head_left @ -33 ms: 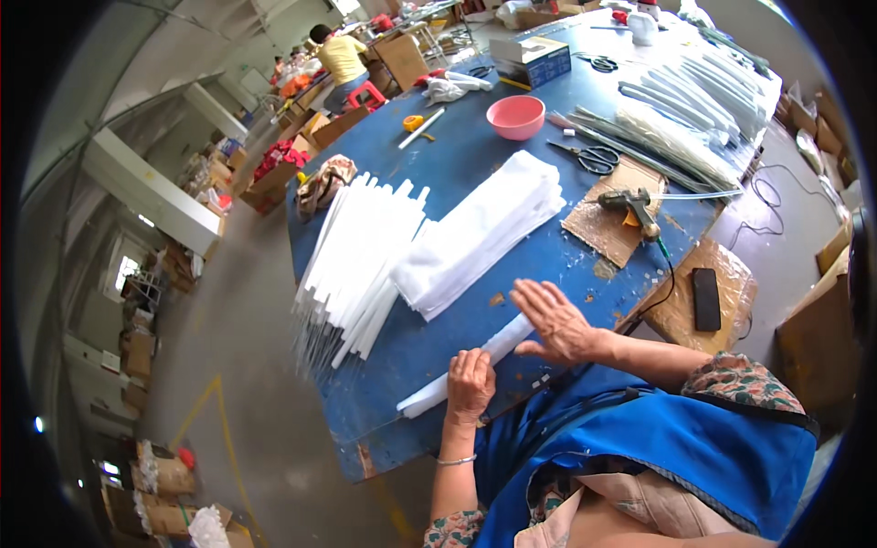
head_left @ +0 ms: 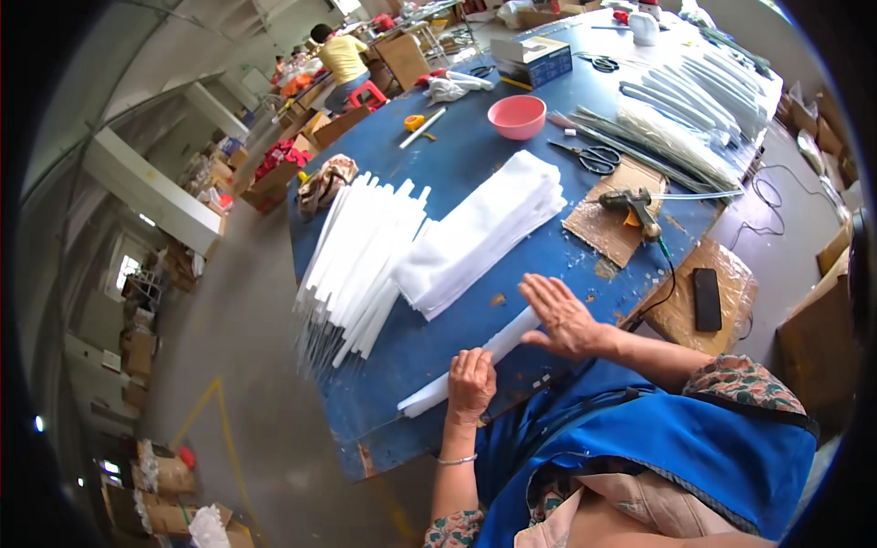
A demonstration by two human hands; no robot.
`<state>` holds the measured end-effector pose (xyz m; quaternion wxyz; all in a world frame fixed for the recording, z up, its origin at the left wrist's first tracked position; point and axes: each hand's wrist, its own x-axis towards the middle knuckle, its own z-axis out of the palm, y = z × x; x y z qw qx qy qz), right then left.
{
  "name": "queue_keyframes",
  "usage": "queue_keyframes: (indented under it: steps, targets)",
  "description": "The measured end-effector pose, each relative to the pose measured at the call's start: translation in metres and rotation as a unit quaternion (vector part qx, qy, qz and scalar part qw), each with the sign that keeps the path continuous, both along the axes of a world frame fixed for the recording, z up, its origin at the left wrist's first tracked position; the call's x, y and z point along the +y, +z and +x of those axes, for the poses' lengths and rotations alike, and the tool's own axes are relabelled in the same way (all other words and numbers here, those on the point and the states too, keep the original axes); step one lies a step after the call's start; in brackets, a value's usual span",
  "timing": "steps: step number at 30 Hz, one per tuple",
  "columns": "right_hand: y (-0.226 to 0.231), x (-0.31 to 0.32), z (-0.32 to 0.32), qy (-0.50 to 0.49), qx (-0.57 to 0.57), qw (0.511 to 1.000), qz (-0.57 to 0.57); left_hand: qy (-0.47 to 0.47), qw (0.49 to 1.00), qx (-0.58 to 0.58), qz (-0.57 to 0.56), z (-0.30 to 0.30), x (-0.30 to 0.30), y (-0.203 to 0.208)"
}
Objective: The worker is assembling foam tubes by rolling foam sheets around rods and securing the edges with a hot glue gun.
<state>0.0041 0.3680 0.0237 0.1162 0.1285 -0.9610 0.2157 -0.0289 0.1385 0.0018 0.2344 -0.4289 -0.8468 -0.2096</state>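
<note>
A long white roll (head_left: 512,339) lay on the tabletop (head_left: 365,411) near its near edge. The left hand (head_left: 471,382) had its grip curled over the roll, probably to steady it; the right hand (head_left: 562,320), grip spread, lay at its far right end, seemingly pressing. The glue gun (head_left: 635,208) rested on cardboard (head_left: 592,230), perhaps against drips. Printing on the blue box (head_left: 546,67) was too small to read.

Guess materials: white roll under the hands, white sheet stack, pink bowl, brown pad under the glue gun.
White roll: probably soft fabric, matte; no gloss, though thin foam is possible.
White sheet stack: likely felt-like fabric, matte; thin layers, soft uneven edges.
Pink bowl: likely plastic, smooth; even colour, thin rim.
Brown pad: likely cardboard, mostly dull; flat tan sheet.
</note>
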Motion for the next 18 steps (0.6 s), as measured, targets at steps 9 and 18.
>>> queue_keyframes:
  steps: [9, 18]
  targets:
    - [0.017, -0.010, 0.004, 0.057, 0.082, 0.995, 0.015, 0.023, 0.997, 0.012, -0.077, -0.005, 0.000, -0.014]
    - [-0.037, -0.042, 0.005, 0.083, 0.037, 0.996, -0.002, -0.005, 1.000, 0.014, -0.016, -0.005, 0.003, -0.009]
